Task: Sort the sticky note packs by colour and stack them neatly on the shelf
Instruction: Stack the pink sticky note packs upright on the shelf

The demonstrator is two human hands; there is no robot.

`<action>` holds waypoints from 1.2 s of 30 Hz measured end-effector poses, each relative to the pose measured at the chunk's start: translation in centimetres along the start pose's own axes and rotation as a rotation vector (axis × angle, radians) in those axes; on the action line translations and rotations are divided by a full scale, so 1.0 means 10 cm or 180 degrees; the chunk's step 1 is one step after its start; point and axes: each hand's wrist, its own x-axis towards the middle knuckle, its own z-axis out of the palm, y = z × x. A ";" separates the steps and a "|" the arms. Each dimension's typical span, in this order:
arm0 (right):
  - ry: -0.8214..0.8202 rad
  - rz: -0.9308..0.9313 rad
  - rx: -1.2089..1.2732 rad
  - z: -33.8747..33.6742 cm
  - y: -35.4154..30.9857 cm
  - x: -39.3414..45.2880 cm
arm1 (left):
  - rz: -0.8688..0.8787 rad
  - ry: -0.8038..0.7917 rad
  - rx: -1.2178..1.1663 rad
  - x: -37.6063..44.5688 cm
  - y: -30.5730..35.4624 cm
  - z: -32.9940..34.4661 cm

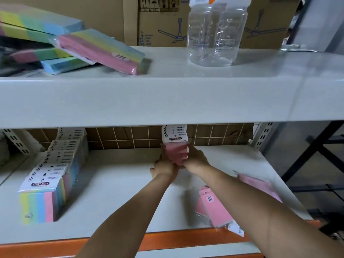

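Pink sticky note pack point(176, 152): upright, pink block below a white header card printed "STICKY NOTE", in clear wrap. It stands at the back of the lower shelf point(115, 175), against the wire grid back panel point(130, 135), its card top tucked under the front lip of the upper shelf point(167, 101).

Grip: left hand point(164, 167) and right hand point(196, 158) both hold this pack, fingers curled round its left and right sides, pack pinched between them. Forearms reach in from the near edge.

Open room: bare shelf surface lies to the left of the hands, between them and a row of multicolour sticky note packs point(54, 175) standing upright, well apart to the left, running front to back. Near the right forearm, toward the shelf's orange front edge point(167, 239), loose pink packs point(216, 209) lie flat, one overhanging the edge; another pink pack point(258, 185) lies just beyond the forearm, blurred.

Above the hands, on the upper shelf: a loose heap of multicolour packs point(74, 45) to the upper left, one pink-faced pack tilted against the heap; a clear plastic jar point(216, 32) to the upper right. Cardboard boxes point(162, 21) behind.
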 end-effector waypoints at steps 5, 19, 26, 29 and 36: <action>0.0282 -0.0072 -0.0522 0.10 0.09 0.11 | 0.0005 0.0128 0.0276 0.04 -0.02 0.00; 0.0371 -0.0278 -0.0753 -0.17 0.12 -0.08 | 0.0157 0.0356 0.0045 -0.39 0.17 -0.15; 0.0608 -0.0050 -0.1203 -0.83 0.35 -0.40 | 0.0863 -0.0207 -0.0026 -0.85 0.69 -0.03; 0.0661 0.0134 -0.1407 -1.05 0.56 -0.54 | 0.0874 -0.0532 -0.0043 -1.08 0.90 0.12; 0.0698 0.0614 -0.1402 -1.31 0.95 -0.81 | 0.0792 -0.0986 -0.0292 -1.34 1.11 0.45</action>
